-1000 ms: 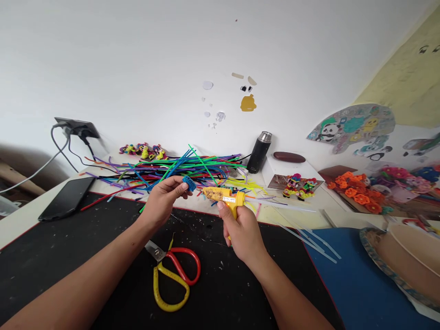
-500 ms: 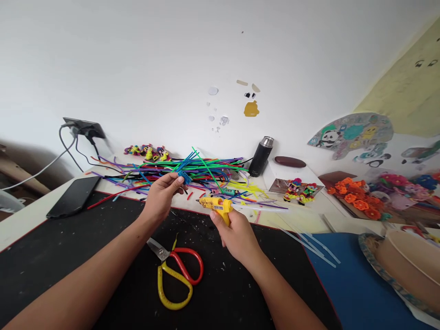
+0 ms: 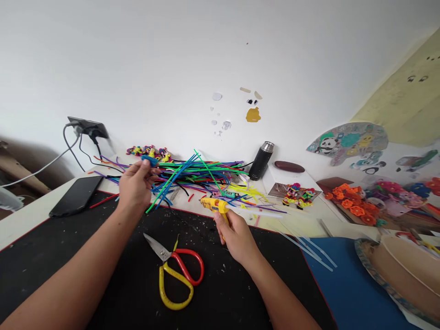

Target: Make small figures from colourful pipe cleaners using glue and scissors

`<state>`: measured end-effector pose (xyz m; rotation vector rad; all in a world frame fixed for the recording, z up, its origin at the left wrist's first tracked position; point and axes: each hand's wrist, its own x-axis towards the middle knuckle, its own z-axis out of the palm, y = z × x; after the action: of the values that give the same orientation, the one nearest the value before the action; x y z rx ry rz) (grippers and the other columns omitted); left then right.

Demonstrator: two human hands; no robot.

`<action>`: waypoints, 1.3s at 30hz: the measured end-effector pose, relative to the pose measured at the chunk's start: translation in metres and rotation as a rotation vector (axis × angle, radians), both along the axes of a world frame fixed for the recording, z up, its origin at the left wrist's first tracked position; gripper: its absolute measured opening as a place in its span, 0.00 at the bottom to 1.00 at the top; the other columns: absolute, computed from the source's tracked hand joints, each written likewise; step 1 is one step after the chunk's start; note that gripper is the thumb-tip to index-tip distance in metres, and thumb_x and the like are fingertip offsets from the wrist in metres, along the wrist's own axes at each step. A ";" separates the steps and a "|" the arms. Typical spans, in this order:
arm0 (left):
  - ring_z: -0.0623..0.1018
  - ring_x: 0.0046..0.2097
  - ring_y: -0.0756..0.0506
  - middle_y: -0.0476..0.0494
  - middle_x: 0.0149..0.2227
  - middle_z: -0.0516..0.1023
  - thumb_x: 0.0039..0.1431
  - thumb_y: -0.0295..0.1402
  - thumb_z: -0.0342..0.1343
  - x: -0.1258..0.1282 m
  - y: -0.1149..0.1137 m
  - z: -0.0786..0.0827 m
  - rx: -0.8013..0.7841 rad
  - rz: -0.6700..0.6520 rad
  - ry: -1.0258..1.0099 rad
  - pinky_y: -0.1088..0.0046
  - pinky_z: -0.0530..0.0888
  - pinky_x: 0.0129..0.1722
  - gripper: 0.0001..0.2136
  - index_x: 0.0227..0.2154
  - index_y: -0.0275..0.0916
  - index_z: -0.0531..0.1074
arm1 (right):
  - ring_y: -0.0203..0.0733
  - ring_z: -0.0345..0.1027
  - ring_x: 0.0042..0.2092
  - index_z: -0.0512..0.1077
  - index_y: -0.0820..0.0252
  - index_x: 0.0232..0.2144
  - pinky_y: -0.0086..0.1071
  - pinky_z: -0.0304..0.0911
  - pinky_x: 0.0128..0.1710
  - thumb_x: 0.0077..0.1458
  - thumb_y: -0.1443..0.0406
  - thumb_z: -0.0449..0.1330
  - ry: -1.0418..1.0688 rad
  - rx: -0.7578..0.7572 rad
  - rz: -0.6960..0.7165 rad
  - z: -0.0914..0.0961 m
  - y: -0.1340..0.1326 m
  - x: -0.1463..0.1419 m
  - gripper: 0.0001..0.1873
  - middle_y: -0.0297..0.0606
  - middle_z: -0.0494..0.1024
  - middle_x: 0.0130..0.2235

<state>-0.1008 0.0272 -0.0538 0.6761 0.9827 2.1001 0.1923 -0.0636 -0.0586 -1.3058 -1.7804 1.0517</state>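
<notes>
My left hand [image 3: 136,185] pinches a small blue fuzzy piece [image 3: 150,161], held up at the left end of a heap of coloured pipe cleaners [image 3: 206,172]. Its exact shape is partly hidden by my fingers. In my right hand [image 3: 237,236] is a yellow hot glue gun [image 3: 213,204], gripped by its handle, nozzle pointing left. A clear glue stick [image 3: 254,211] sticks out of the gun's back. Between my forearms lies a pair of scissors [image 3: 168,256] with one red and one yellow handle, blades apart, on the black mat [image 3: 137,298].
A phone [image 3: 75,195] lies at the left. Small pipe-cleaner figures [image 3: 149,152] sit behind the heap, and two more figures [image 3: 297,196] stand at the right. A black flask [image 3: 261,161] stands by the wall. Clear glue sticks [image 3: 314,252] and a round tan container [image 3: 409,270] are at the right.
My left hand has moved left and slightly up with the blue piece, away from the glue gun nozzle. My right hand holds the gun in nearly the same place.
</notes>
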 end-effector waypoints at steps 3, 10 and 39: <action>0.78 0.28 0.51 0.53 0.25 0.77 0.47 0.37 0.77 -0.011 0.005 -0.001 -0.015 0.048 -0.051 0.80 0.74 0.25 0.15 0.30 0.40 0.76 | 0.42 0.69 0.30 0.70 0.56 0.30 0.31 0.60 0.31 0.69 0.48 0.55 -0.139 0.091 -0.026 0.001 0.000 -0.001 0.22 0.34 0.75 0.27; 0.79 0.28 0.50 0.52 0.25 0.76 0.38 0.41 0.80 0.013 0.002 -0.013 -0.081 -0.115 0.003 0.80 0.73 0.24 0.20 0.30 0.37 0.77 | 0.49 0.79 0.43 0.81 0.53 0.51 0.35 0.67 0.42 0.68 0.54 0.60 -0.200 0.156 0.015 0.001 -0.001 -0.006 0.16 0.40 0.86 0.42; 0.77 0.30 0.49 0.51 0.27 0.76 0.35 0.46 0.80 0.029 -0.004 -0.018 -0.133 -0.226 0.104 0.76 0.72 0.28 0.24 0.30 0.38 0.77 | 0.53 0.76 0.49 0.79 0.59 0.56 0.42 0.69 0.50 0.64 0.61 0.67 -0.448 0.221 0.096 -0.017 -0.002 -0.026 0.20 0.46 0.83 0.47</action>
<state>-0.0715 0.0235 -0.0714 0.7961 1.0412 1.8025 0.1665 -0.0661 -0.0759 -1.4025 -2.2363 0.6148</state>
